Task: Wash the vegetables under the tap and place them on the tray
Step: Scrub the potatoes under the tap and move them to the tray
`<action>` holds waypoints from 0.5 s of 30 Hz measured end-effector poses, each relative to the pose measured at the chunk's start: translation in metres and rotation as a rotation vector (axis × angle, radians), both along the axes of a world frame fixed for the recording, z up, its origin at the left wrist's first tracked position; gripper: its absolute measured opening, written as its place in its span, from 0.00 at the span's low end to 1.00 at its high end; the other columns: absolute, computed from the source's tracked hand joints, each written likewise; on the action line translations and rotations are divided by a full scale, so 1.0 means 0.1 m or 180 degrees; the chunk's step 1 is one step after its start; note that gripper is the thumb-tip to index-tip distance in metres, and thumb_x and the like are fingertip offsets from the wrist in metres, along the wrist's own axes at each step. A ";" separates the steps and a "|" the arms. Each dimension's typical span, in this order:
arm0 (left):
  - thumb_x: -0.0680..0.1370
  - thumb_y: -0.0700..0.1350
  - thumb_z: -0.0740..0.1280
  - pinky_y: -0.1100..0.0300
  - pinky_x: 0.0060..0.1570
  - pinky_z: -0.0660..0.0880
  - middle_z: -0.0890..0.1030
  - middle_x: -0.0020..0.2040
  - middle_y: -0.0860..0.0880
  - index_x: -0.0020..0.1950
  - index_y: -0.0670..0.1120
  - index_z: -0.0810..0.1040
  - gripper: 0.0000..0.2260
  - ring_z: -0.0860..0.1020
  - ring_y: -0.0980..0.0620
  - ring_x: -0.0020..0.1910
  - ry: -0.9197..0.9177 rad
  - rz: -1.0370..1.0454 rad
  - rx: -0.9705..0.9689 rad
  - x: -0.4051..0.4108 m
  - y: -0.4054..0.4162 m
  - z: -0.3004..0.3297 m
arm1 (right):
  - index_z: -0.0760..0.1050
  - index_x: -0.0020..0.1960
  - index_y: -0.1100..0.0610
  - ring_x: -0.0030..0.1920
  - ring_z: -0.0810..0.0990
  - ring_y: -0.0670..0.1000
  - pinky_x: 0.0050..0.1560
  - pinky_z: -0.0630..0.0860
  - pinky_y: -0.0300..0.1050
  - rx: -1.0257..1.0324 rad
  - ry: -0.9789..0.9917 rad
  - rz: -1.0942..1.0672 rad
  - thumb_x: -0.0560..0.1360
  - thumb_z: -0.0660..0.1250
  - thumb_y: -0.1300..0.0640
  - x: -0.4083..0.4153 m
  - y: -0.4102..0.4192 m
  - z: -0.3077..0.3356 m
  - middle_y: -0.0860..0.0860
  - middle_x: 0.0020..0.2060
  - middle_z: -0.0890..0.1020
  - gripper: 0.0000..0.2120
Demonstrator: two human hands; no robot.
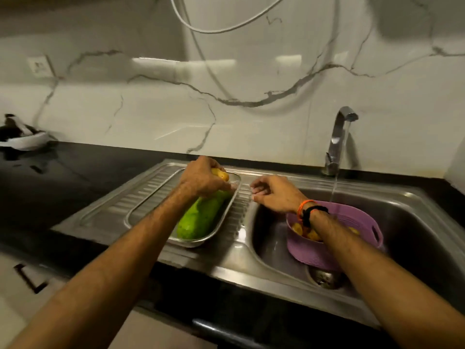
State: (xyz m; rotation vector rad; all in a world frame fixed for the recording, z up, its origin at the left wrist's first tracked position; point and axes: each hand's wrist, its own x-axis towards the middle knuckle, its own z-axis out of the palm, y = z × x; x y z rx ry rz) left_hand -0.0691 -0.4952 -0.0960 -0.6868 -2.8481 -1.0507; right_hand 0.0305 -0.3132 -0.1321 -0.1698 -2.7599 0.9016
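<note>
Left hand (201, 181) grip curled round potato (221, 174), lowering at tray (151, 205) far end | right hand (274, 195) loosely curled, empty, for next from basket (352, 222).

Head-worn camera looks forward and down, close over the sink (415, 205) and counter (75, 177).

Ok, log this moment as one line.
left hand: sets potato in tray | right hand: empty | gourd: in tray | tap: running
</note>
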 end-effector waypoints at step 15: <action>0.76 0.53 0.72 0.53 0.55 0.79 0.84 0.54 0.45 0.57 0.46 0.84 0.15 0.82 0.48 0.52 -0.0330 0.0132 -0.0289 -0.03 -1.10 -0.21 | 0.79 0.62 0.56 0.61 0.77 0.54 0.62 0.69 0.43 0.0454 0.0494 0.0156 0.78 0.68 0.51 -0.22 -0.85 -0.11 0.52 0.59 0.81 0.15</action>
